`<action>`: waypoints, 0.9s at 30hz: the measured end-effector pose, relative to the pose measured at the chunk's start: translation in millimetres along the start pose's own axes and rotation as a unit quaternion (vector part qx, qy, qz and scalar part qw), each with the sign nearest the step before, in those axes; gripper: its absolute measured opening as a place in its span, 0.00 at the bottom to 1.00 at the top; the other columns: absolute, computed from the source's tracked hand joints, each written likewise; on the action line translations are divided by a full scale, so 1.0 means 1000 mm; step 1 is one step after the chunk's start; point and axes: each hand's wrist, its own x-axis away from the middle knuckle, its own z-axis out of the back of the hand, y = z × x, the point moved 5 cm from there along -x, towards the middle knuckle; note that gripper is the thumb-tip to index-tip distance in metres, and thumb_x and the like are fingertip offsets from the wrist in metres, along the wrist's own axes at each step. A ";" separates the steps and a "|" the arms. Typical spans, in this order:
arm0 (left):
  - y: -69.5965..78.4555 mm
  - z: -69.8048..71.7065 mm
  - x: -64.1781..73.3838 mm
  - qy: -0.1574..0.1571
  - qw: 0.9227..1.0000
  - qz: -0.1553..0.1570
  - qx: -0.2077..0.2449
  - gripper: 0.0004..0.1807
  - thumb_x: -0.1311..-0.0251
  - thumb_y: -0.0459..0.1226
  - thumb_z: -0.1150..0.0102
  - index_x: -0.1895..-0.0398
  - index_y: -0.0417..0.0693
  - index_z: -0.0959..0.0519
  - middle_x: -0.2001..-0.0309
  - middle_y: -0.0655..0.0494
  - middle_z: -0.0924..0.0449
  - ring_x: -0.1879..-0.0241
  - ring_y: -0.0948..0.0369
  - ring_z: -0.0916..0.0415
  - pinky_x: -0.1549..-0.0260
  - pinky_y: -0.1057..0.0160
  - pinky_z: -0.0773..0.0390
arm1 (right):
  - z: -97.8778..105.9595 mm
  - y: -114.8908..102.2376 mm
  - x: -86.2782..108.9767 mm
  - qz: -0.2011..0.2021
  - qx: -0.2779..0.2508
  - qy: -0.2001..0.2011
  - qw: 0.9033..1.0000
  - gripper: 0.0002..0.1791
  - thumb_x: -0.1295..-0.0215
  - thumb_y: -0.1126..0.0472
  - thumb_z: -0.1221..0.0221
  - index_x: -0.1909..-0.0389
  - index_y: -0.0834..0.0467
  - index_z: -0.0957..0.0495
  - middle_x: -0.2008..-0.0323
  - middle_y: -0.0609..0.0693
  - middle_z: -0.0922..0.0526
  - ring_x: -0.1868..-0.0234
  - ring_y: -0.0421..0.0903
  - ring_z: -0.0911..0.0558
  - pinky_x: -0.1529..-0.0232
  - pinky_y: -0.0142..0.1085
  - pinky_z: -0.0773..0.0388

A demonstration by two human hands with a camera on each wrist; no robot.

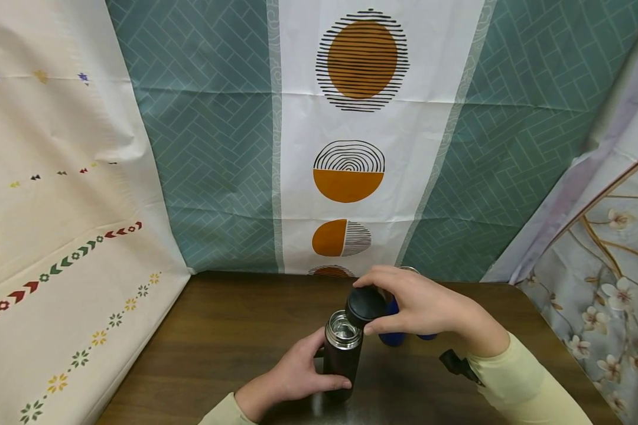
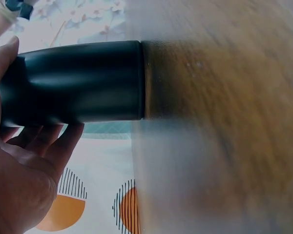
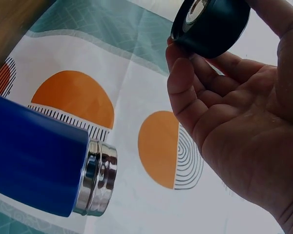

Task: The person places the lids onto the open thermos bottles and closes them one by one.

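Note:
In the head view, a dark vacuum flask point(image 1: 342, 366) stands upright on the table, its steel mouth uncovered. My left hand point(image 1: 308, 369) grips the flask's body, thumb in front; the left wrist view shows the flask point(image 2: 83, 83) with its base on the wood and fingers around its side. A black lid point(image 1: 365, 306) is pinched by my right hand point(image 1: 417, 301), tilted just above and right of the mouth. The right wrist view shows the lid's point(image 3: 219, 29) underside partly, with a shiny inner face. Behind my right hand, a blue flask point(image 3: 39, 156) has a bare steel neck.
The brown wooden table point(image 1: 234, 330) meets a patterned cloth backdrop point(image 1: 218, 147) at its far edge. Blue parts point(image 1: 392, 338) show below my right hand, mostly hidden by it. Cloth also hangs at left and right. A dark strap point(image 1: 459, 366) is at my right wrist.

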 end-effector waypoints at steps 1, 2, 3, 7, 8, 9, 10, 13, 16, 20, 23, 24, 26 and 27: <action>0.000 0.000 0.000 0.000 1.000 0.000 0.000 0.43 0.40 0.51 0.14 0.25 0.70 0.27 0.34 0.65 0.17 0.37 0.62 0.18 0.36 0.53 0.17 | 0.000 -0.001 0.000 0.003 0.000 0.000 1.000 0.35 0.32 0.34 0.25 0.30 0.44 0.21 0.44 0.33 0.19 0.50 0.38 0.21 0.49 0.40 0.18; 0.000 0.000 0.000 0.000 1.000 0.001 -0.001 0.43 0.40 0.52 0.14 0.24 0.70 0.28 0.34 0.65 0.17 0.37 0.62 0.18 0.36 0.53 0.17 | -0.001 -0.002 -0.001 0.007 -0.002 0.000 1.000 0.35 0.32 0.34 0.25 0.30 0.44 0.21 0.44 0.33 0.19 0.50 0.38 0.20 0.49 0.40 0.17; -0.001 0.000 0.000 0.000 1.000 0.001 -0.001 0.43 0.40 0.52 0.14 0.24 0.70 0.28 0.34 0.65 0.17 0.37 0.62 0.18 0.36 0.53 0.17 | -0.002 -0.002 -0.002 0.011 -0.004 -0.001 1.000 0.35 0.32 0.34 0.25 0.30 0.45 0.21 0.44 0.33 0.19 0.51 0.37 0.20 0.49 0.39 0.17; -0.001 0.000 0.000 -0.002 1.000 0.001 0.004 0.43 0.40 0.51 0.14 0.23 0.71 0.28 0.33 0.65 0.18 0.36 0.61 0.18 0.36 0.53 0.17 | -0.004 -0.006 -0.004 0.023 -0.011 -0.003 1.000 0.36 0.32 0.34 0.24 0.30 0.45 0.21 0.43 0.33 0.20 0.51 0.37 0.20 0.49 0.39 0.16; -0.001 0.000 0.000 -0.002 1.000 0.001 0.004 0.43 0.39 0.51 0.14 0.23 0.71 0.28 0.33 0.65 0.18 0.36 0.61 0.18 0.36 0.53 0.17 | -0.005 -0.007 -0.005 0.025 -0.013 -0.005 1.000 0.36 0.32 0.34 0.24 0.30 0.45 0.21 0.43 0.34 0.20 0.50 0.37 0.20 0.49 0.39 0.16; -0.001 0.000 0.000 -0.002 1.000 0.001 0.005 0.43 0.39 0.51 0.14 0.23 0.71 0.28 0.33 0.65 0.18 0.36 0.61 0.18 0.36 0.53 0.18 | -0.005 -0.008 -0.005 0.025 -0.015 -0.006 1.000 0.36 0.33 0.34 0.24 0.30 0.45 0.21 0.43 0.33 0.20 0.50 0.37 0.20 0.49 0.39 0.15; -0.001 0.000 0.000 -0.003 1.000 0.001 0.005 0.43 0.39 0.51 0.14 0.23 0.71 0.28 0.32 0.65 0.18 0.36 0.61 0.18 0.36 0.53 0.18 | -0.006 -0.008 -0.006 0.025 -0.017 -0.008 1.000 0.36 0.33 0.35 0.24 0.30 0.44 0.21 0.42 0.33 0.20 0.50 0.37 0.20 0.49 0.39 0.15; -0.001 0.000 0.000 -0.004 1.000 -0.002 0.004 0.44 0.39 0.51 0.14 0.22 0.70 0.28 0.32 0.65 0.18 0.36 0.61 0.18 0.36 0.53 0.17 | -0.008 -0.012 -0.007 0.027 -0.021 -0.013 0.999 0.35 0.33 0.36 0.23 0.30 0.44 0.21 0.43 0.33 0.21 0.50 0.37 0.20 0.49 0.38 0.16; -0.002 0.000 0.000 -0.005 1.000 -0.001 0.005 0.44 0.39 0.51 0.15 0.22 0.70 0.28 0.32 0.66 0.18 0.36 0.62 0.18 0.36 0.53 0.17 | -0.009 -0.015 -0.008 0.033 -0.023 -0.014 0.999 0.35 0.33 0.36 0.23 0.30 0.44 0.21 0.43 0.33 0.21 0.49 0.38 0.20 0.49 0.38 0.16; -0.002 0.000 -0.001 -0.005 1.000 -0.001 0.008 0.43 0.39 0.50 0.14 0.23 0.71 0.28 0.33 0.66 0.18 0.37 0.62 0.18 0.36 0.54 0.18 | -0.011 -0.019 -0.010 0.044 -0.025 -0.016 0.999 0.35 0.32 0.37 0.23 0.30 0.45 0.21 0.42 0.33 0.21 0.47 0.38 0.20 0.47 0.39 0.15; -0.002 0.000 -0.001 -0.004 1.000 -0.006 0.010 0.43 0.39 0.49 0.14 0.23 0.72 0.28 0.33 0.65 0.18 0.37 0.62 0.18 0.36 0.54 0.18 | -0.012 -0.021 -0.011 0.054 -0.026 -0.016 0.998 0.35 0.32 0.37 0.23 0.30 0.46 0.21 0.41 0.34 0.21 0.46 0.38 0.20 0.47 0.39 0.15; -0.002 0.000 -0.001 -0.004 1.000 -0.009 0.010 0.44 0.39 0.49 0.14 0.23 0.72 0.28 0.33 0.65 0.18 0.37 0.62 0.18 0.36 0.54 0.18 | -0.013 -0.022 -0.012 0.057 -0.025 -0.016 0.998 0.35 0.32 0.38 0.23 0.30 0.47 0.21 0.41 0.35 0.21 0.47 0.38 0.20 0.47 0.39 0.15; -0.002 0.000 -0.001 -0.004 1.000 -0.014 0.010 0.44 0.39 0.49 0.14 0.22 0.71 0.29 0.33 0.65 0.18 0.37 0.61 0.18 0.36 0.54 0.17 | -0.014 -0.024 -0.012 0.063 -0.023 -0.014 0.998 0.36 0.33 0.38 0.23 0.30 0.47 0.21 0.40 0.35 0.21 0.47 0.37 0.20 0.47 0.39 0.15; -0.002 0.000 -0.001 -0.005 1.000 -0.015 0.010 0.44 0.38 0.48 0.14 0.22 0.71 0.29 0.32 0.64 0.18 0.37 0.61 0.18 0.36 0.54 0.17 | -0.014 -0.025 -0.013 0.066 -0.023 -0.014 0.997 0.36 0.33 0.38 0.23 0.30 0.48 0.21 0.40 0.35 0.21 0.47 0.37 0.20 0.47 0.40 0.15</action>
